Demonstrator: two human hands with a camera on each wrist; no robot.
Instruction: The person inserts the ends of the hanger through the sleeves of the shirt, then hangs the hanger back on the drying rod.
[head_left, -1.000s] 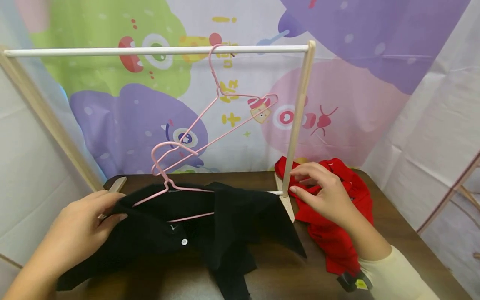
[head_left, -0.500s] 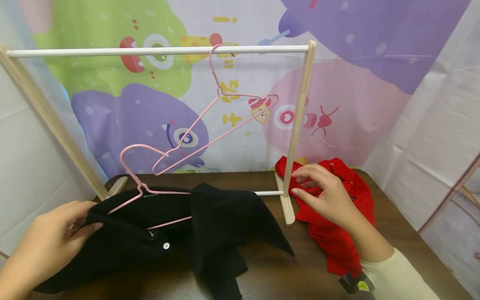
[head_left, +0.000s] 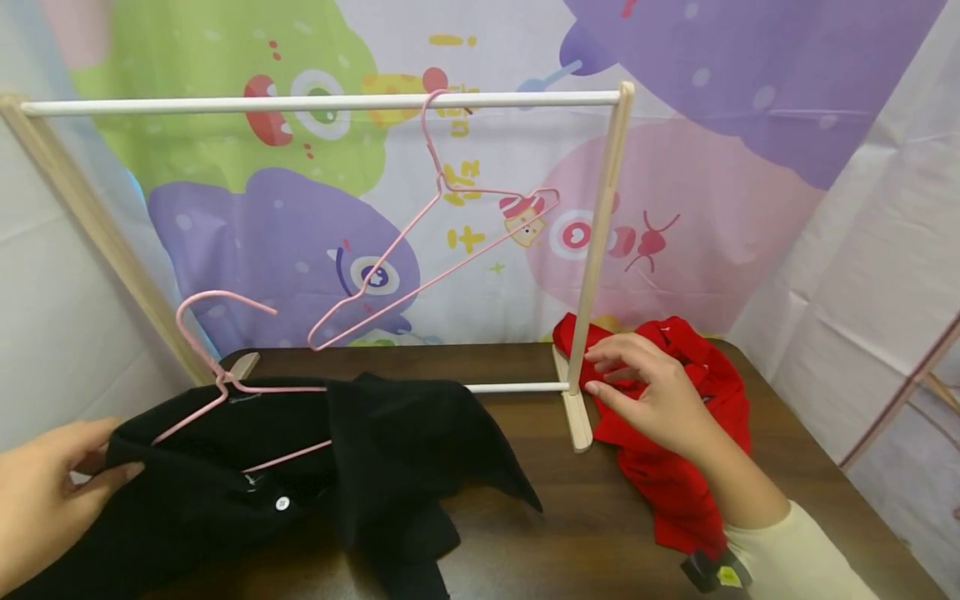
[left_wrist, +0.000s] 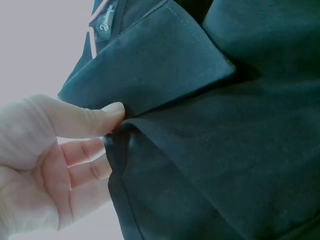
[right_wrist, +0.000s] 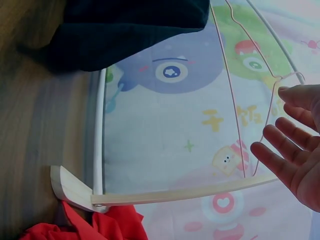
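Observation:
In the head view, my left hand (head_left: 56, 492) pinches the collar edge of a black shirt (head_left: 420, 442) at the lower left. A pink hanger (head_left: 206, 321) sits inside the shirt, its hook rising above the collar. The left wrist view shows my thumb on the shirt (left_wrist: 215, 150) beside the collar, near a neck label. With its fingers loosely bent and holding nothing, my right hand (head_left: 660, 396) hovers by the rack's right post, in front of a red garment (head_left: 682, 492). The right wrist view shows that hand (right_wrist: 295, 145) empty too.
A wooden rack with a white top rail (head_left: 300, 103) stands on the brown table (head_left: 540, 550). An empty pink hanger (head_left: 450, 268) hangs from the rail, tilted. The right post (head_left: 597, 242) rises between the shirt and the red garment. A patterned curtain is behind.
My left hand has moved left and slightly down, drawing the black shirt and its hanger away from the hanging one. My right hand has stayed nearly still.

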